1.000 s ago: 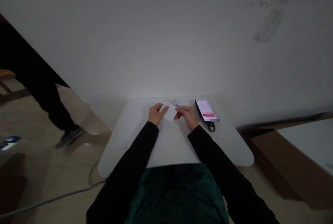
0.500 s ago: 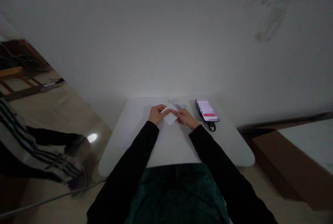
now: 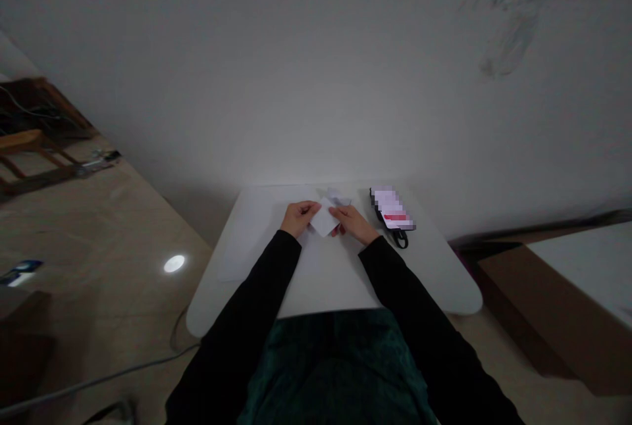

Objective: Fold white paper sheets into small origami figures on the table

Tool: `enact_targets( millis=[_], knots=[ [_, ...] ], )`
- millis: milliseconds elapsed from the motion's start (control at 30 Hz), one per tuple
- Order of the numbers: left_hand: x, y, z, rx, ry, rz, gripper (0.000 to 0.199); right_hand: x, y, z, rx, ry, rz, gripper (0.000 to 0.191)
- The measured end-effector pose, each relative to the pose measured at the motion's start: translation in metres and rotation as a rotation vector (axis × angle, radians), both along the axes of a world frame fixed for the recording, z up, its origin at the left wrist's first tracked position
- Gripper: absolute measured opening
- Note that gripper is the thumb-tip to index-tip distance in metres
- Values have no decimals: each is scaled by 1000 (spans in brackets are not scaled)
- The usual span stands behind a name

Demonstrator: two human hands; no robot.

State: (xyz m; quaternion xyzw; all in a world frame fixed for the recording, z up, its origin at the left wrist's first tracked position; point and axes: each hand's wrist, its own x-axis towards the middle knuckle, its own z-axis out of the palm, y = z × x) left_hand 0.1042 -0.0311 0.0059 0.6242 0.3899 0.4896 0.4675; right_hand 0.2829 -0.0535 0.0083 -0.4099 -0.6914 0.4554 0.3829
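While two black sleeves (image 3: 251,293) stretch over a smooth white table (image 3: 340,287) with rounded corners, the left hand (image 3: 297,218) and right hand (image 3: 351,221) are pinching one thin white paper square (image 3: 324,219) between them, turned like a diamond and close to the table's far edge. Both grips look closed on its side corners, but I can't tell if the paper is touching the tabletop. Right behind it is one smaller pale paper piece (image 3: 338,198), too small to make out properly. Just past the right hand lies one phone (image 3: 392,209) in a black case, its glossy screen pixelated, with one black looped strap (image 3: 401,239) at its end. One big, faint, flat sheet (image 3: 245,247) lies to the left, and one grey cable (image 3: 123,367) curves across the beige tile floor (image 3: 99,247).
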Motion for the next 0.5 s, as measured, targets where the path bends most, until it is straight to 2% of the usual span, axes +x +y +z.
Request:
enact_targets(
  millis=[100,300,500],
  knots=[
    [1,-1,-2,-2,18,-50,38,-1,1,-2,93,24,-88,42],
    [3,-4,3,12,-3,86,45,-6,-3,3,116,141,-194,39],
    [1,-1,4,-18,-108,69,39,-8,-2,3,206,158,-341,39]
  ],
)
